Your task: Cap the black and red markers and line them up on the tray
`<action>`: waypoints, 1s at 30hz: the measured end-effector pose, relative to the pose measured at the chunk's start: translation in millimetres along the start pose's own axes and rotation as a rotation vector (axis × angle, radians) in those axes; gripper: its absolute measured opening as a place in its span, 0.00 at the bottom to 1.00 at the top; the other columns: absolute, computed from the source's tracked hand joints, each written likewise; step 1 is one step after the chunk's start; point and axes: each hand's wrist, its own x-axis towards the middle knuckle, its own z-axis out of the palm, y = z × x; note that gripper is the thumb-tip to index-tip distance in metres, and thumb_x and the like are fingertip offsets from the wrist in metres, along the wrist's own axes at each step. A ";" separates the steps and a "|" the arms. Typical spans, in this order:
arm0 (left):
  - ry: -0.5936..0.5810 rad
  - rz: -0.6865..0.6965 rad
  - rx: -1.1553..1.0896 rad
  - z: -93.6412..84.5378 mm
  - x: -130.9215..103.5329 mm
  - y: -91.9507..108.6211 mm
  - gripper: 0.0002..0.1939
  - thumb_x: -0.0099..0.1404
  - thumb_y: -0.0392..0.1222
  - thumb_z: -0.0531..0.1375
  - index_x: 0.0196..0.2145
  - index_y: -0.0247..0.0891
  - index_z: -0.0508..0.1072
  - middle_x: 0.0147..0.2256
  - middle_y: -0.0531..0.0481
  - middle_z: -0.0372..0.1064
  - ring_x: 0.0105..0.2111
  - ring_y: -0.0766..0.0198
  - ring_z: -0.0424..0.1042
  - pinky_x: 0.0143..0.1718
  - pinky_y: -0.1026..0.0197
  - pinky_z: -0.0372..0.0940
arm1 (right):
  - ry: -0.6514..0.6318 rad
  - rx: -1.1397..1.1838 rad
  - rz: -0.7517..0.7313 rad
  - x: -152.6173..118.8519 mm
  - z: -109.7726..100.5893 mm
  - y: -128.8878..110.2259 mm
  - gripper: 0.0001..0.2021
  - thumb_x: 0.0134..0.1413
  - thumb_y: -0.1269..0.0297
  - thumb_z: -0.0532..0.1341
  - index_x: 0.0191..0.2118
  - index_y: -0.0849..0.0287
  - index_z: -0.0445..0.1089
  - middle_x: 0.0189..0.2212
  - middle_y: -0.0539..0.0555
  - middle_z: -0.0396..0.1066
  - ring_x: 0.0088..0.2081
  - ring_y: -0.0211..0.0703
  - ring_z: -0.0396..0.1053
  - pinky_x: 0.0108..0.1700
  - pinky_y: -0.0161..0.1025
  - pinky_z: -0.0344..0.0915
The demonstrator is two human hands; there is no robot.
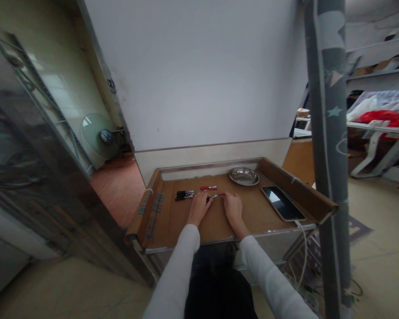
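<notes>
My left hand [199, 207] is closed, its fingertips pinching the dark end of a small marker [214, 196] with a silvery middle. My right hand [233, 206] closes on the reddish other end, so the marker lies level between the two hands, just above or on the cardboard. Fingers hide both of its ends in part. Just beyond them lies a red marker [208, 188] with a silvery section. Several black markers [184, 195] with silvery ends lie side by side to the left of my left hand.
A cardboard-lined table [173, 230] with raised sides carries everything. At the back right stands a round metal dish [244, 176]. A phone [282, 203] with a white cable [304, 252] lies at the right. Behind is a white wall panel [199, 79]; a wrapped post [332, 177] rises at right.
</notes>
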 end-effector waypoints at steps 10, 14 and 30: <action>0.079 -0.044 -0.082 -10.0 -11.7 3.7 0.07 0.66 0.36 0.52 0.41 0.39 0.67 0.39 0.48 0.69 0.42 0.60 0.68 0.46 0.55 0.61 | -0.111 0.329 -0.354 -6.6 -6.1 -8.9 0.22 0.56 0.74 0.47 0.55 0.57 0.60 0.44 0.57 0.71 0.45 0.43 0.67 0.47 0.41 0.61; 0.123 -0.093 0.031 -15.3 -18.1 5.1 0.07 0.66 0.36 0.52 0.40 0.38 0.67 0.38 0.47 0.70 0.41 0.58 0.67 0.45 0.54 0.60 | -0.095 0.400 -0.363 -4.6 -0.6 -7.6 0.28 0.53 0.76 0.46 0.60 0.58 0.52 0.50 0.57 0.67 0.49 0.43 0.65 0.51 0.43 0.62; 0.255 -0.511 0.417 -8.8 -28.4 -5.4 0.15 0.65 0.25 0.42 0.39 0.29 0.66 0.39 0.38 0.62 0.38 0.57 0.64 0.43 0.54 0.60 | -0.102 -0.079 -0.165 10.8 18.7 -0.9 0.21 0.57 0.70 0.50 0.56 0.55 0.61 0.56 0.62 0.58 0.53 0.53 0.58 0.51 0.48 0.57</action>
